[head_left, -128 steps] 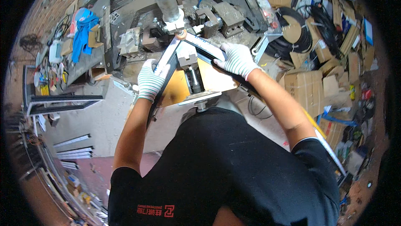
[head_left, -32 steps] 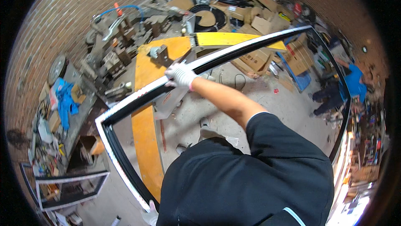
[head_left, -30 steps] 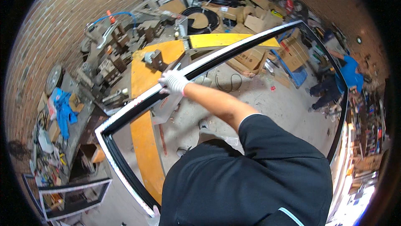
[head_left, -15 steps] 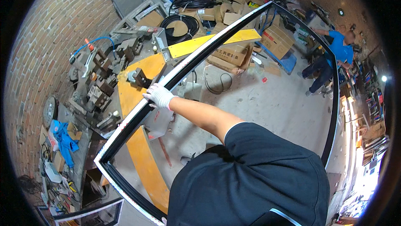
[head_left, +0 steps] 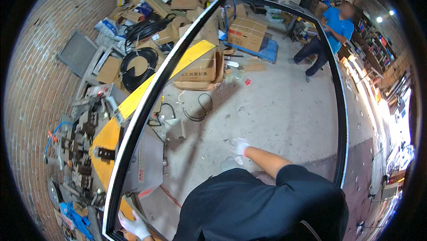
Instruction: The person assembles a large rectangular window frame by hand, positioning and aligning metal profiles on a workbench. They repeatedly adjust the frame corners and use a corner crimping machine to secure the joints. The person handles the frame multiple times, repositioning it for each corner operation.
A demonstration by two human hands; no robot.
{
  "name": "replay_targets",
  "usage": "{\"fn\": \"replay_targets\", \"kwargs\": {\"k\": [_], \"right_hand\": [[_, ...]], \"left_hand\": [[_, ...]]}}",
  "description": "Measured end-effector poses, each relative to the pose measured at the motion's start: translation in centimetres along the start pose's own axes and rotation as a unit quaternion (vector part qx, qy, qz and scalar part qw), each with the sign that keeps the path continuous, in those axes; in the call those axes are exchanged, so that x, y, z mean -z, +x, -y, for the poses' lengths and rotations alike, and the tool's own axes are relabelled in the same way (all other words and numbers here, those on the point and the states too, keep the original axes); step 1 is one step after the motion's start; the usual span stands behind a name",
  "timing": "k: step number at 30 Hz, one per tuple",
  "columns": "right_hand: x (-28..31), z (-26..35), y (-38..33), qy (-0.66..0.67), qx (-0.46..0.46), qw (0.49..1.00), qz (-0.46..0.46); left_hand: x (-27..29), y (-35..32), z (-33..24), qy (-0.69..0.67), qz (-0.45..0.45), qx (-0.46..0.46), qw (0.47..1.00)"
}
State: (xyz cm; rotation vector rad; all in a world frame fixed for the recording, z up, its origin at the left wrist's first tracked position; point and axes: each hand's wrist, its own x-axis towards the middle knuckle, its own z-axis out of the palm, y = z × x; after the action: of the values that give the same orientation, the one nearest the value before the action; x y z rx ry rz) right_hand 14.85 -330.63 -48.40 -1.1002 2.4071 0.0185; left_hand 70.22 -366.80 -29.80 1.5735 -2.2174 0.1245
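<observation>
One long side of the black-and-white window frame point(head_left: 152, 93) runs 7-to-12 o'clock; your left grip point(head_left: 134, 226), nearer, at its 7 o'clock inner edge, closure can't tell; right grip point(head_left: 240, 146) spread wide, empty.

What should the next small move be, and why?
Probably bring the right hand to the black-and-white rectangular frame for a second grip: it is spread open inside the frame's outline, clear of every rail, while only the left hand is at the frame, near its lower-left corner in view.
</observation>
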Motion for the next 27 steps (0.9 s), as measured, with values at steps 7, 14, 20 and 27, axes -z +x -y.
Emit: {"fn": "replay_targets", "kwargs": {"k": [7, 14, 20, 27], "right_hand": [[-6.5, -23.9, -15.0, 0.131, -0.295, 0.927, 0.191], [-0.1, -29.0, -7.5, 0.267, -0.282, 0.915, 0.112], [5.8, -30.2, 2.3, 0.258, -0.23, 0.938, 0.037], [10.6, -38.2, 5.2, 0.296, -0.289, 0.909, 0.046]], "left_hand": [[-10.8, 14.2, -15.1, 0.016, 0.058, -0.082, 0.995], [-19.3, 22.4, -29.0, 0.039, 0.072, -0.082, 0.993], [-25.4, 30.1, -47.2, -0.19, 0.101, -0.089, 0.973], [-17.7, 42.0, -77.9, -0.634, 0.073, -0.23, 0.734]]}}
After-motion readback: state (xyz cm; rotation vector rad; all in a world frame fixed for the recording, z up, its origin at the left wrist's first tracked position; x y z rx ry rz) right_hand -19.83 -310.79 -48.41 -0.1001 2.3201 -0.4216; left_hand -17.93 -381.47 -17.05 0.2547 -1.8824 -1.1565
